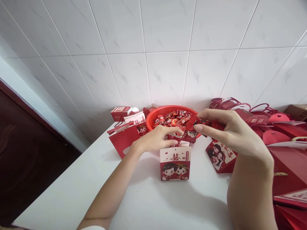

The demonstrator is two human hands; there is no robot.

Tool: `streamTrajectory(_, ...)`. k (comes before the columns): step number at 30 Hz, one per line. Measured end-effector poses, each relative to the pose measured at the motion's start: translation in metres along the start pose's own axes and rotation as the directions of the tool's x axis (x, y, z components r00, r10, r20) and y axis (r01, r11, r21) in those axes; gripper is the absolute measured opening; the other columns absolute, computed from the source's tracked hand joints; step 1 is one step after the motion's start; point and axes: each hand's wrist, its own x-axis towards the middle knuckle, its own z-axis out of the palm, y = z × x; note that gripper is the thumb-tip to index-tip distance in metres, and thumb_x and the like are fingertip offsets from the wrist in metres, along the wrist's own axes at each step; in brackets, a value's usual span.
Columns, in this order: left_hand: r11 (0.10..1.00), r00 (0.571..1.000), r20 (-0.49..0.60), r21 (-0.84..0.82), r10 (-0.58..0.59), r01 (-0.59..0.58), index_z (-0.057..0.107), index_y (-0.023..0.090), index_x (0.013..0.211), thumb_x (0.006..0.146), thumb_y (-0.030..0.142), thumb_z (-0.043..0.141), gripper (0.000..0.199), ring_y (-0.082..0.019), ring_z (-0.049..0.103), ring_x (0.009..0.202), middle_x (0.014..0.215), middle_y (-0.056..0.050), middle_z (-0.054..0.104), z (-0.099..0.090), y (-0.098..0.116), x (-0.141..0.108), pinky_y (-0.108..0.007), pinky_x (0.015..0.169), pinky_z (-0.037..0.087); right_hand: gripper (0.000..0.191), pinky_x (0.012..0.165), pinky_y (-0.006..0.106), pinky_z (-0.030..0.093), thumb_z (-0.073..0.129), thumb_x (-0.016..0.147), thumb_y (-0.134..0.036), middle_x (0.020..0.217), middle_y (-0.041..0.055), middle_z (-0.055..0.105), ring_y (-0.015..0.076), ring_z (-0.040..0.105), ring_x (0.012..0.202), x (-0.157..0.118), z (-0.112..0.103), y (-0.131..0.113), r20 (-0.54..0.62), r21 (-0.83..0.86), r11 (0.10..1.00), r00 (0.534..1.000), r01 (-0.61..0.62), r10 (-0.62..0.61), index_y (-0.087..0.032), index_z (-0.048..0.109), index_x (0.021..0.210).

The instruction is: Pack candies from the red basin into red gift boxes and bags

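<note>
A small red and white candy box point(175, 164) with two cartoon figures stands upright on the white table, its top open. My left hand point(155, 138) reaches across behind its front panel, with thumb and fingers gripping the box near the opening. Above and to the right, my right hand point(231, 132) pinches a dark and red wrapped candy point(200, 122) between thumb and fingertips. Just behind the box, a red plastic basket point(149, 119) holds many red wrapped candies point(173, 118). The basket's right rim is partly hidden by my right hand.
At left stand a red gift box point(124, 137) and a smaller box point(120, 114). Several red gift boxes point(287, 166) with cord handles crowd the right side, one tilted box point(219, 155) nearest my right wrist. A tiled wall point(165, 76) bounds the table's back.
</note>
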Motion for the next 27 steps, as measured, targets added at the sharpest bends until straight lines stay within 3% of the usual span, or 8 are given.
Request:
streamTrajectory(5,0.989,0.995,0.022,0.102,0.102,-0.104,0.071,0.02,0.093,0.094,0.016,0.057,0.014,-0.015,0.064,0.082,0.09,-0.001,0.069,0.012,-0.003,0.008,-0.027,0.077,0.047,0.03,0.057,0.026,0.044,0.066,0.087,-0.049,0.077,0.0029,0.067,0.0149,0.056,0.066,0.0,-0.001,0.003,0.067,-0.028,0.999,0.997,0.034,-0.032,-0.02,0.07,0.084)
streamTrajectory(10,0.967,0.978,-0.018,0.153,0.207,-0.202,0.072,0.02,0.08,0.095,0.014,0.053,0.025,-0.014,0.062,0.081,0.089,-0.002,0.065,0.018,-0.011,0.01,-0.026,0.079,0.047,0.024,0.057,0.026,0.044,0.063,0.09,-0.042,0.076,0.0025,0.067,0.0146,0.057,0.067,-0.001,-0.003,0.006,0.124,-0.057,0.997,0.991,0.059,-0.052,-0.02,0.072,0.087)
streamTrajectory(16,0.974,0.988,0.001,0.17,0.151,-0.149,0.076,0.022,0.087,0.095,0.021,0.058,0.02,-0.015,0.063,0.082,0.094,-0.003,0.066,0.014,-0.009,0.009,-0.028,0.08,0.047,0.026,0.052,0.025,0.042,0.066,0.088,-0.045,0.073,0.0019,0.066,0.0136,0.055,0.062,-0.003,-0.006,0.005,0.112,-0.056,0.998,0.993,0.032,-0.026,-0.02,0.071,0.085)
streamTrajectory(20,0.972,0.994,0.033,0.209,0.105,-0.109,0.075,0.022,0.088,0.086,0.027,0.069,0.009,-0.016,0.062,0.08,0.092,-0.002,0.065,0.012,-0.001,0.008,-0.028,0.078,0.046,0.028,0.053,0.026,0.043,0.067,0.086,-0.047,0.075,0.0029,0.067,0.0144,0.055,0.063,-0.003,-0.007,0.006,0.082,-0.071,0.997,0.996,0.022,-0.017,-0.02,0.072,0.085)
streamTrajectory(24,0.968,0.994,0.054,0.226,0.095,-0.105,0.073,0.022,0.093,0.077,0.029,0.074,0.017,-0.017,0.06,0.081,0.093,-0.001,0.061,0.012,0.001,0.007,-0.027,0.073,0.045,0.027,0.057,0.026,0.046,0.064,0.088,-0.046,0.076,0.0034,0.068,0.0157,0.058,0.066,-0.002,-0.007,0.009,0.106,-0.076,0.997,0.994,0.03,-0.022,-0.02,0.072,0.086)
streamTrajectory(27,0.972,0.993,0.101,0.219,0.068,-0.089,0.074,0.024,0.096,0.078,0.026,0.07,0.018,-0.016,0.06,0.083,0.095,-0.001,0.057,0.011,0.0,0.006,-0.026,0.072,0.044,0.024,0.063,0.027,0.049,0.064,0.089,-0.043,0.081,0.0037,0.071,0.017,0.061,0.072,-0.001,-0.007,0.011,0.15,-0.074,0.996,0.988,0.048,-0.037,-0.021,0.073,0.088)
